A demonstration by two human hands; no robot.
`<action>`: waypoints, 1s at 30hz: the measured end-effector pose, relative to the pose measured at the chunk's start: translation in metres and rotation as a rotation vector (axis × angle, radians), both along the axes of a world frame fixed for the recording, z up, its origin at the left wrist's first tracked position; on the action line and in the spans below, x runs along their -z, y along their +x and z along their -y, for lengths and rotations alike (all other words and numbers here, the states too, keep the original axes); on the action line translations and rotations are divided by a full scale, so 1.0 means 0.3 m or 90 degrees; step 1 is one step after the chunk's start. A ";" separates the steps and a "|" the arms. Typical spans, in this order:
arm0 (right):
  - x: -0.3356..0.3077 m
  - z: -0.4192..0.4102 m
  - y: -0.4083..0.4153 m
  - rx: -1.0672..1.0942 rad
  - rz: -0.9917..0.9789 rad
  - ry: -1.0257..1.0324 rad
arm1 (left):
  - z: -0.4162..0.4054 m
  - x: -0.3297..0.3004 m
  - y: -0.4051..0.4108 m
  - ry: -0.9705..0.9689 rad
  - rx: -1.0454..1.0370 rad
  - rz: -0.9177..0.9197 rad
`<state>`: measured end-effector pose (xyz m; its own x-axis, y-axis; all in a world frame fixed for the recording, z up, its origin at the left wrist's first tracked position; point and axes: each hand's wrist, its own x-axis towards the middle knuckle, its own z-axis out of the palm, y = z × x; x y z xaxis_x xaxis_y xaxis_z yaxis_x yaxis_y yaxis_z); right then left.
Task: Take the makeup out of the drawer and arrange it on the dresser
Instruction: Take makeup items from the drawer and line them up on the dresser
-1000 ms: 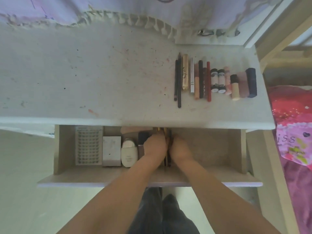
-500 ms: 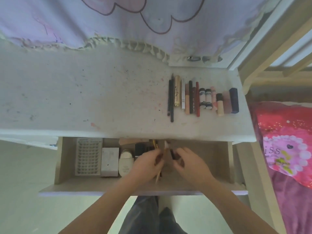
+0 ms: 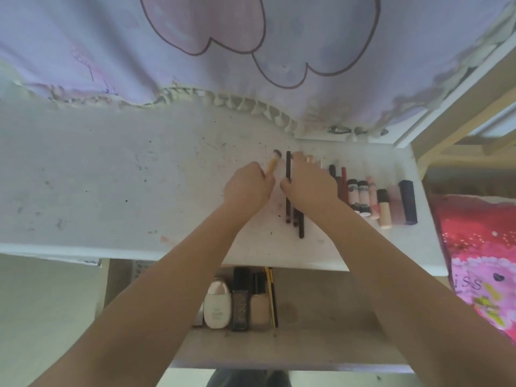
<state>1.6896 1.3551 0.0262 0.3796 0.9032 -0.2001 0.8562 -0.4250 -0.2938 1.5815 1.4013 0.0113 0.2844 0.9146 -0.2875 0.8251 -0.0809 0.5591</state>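
Observation:
Both hands are over the white dresser top (image 3: 117, 174), at the left end of a row of makeup (image 3: 382, 196). My left hand (image 3: 247, 188) grips a small brush with a tan handle (image 3: 272, 164), bristles pointing away. My right hand (image 3: 307, 182) pinches a thin black pencil (image 3: 288, 191) lying lengthwise on the dresser. It covers part of the row. Below, the open drawer (image 3: 321, 311) holds a white bottle (image 3: 216, 305), dark and beige bottles (image 3: 258, 303) and a yellow pencil (image 3: 270, 297).
A lilac curtain (image 3: 251, 51) with a frilled hem hangs over the back of the dresser. A bed with a red and pink cover (image 3: 480, 255) stands right of the dresser. My left forearm hides the drawer's left part.
Both hands came up out of the drawer to the dresser top, the left carrying the brush, the right the black pencil. The camera tilted up and forward.

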 end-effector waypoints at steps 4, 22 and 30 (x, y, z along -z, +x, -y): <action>0.040 -0.021 0.007 -0.021 0.084 -0.016 | -0.015 0.034 0.060 -0.006 0.075 -0.158; 0.421 0.594 -0.155 -0.035 -0.216 -0.252 | 0.570 0.339 -0.236 -0.155 0.117 -0.091; 0.540 0.564 -0.245 0.049 -0.201 -0.194 | 0.539 0.454 -0.093 -0.011 0.177 -0.339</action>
<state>1.6159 1.1860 -0.1357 0.3208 0.7569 -0.5694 0.7077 -0.5911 -0.3870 1.5534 1.2396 -0.1249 0.3252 0.8204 -0.4703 0.9413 -0.3283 0.0782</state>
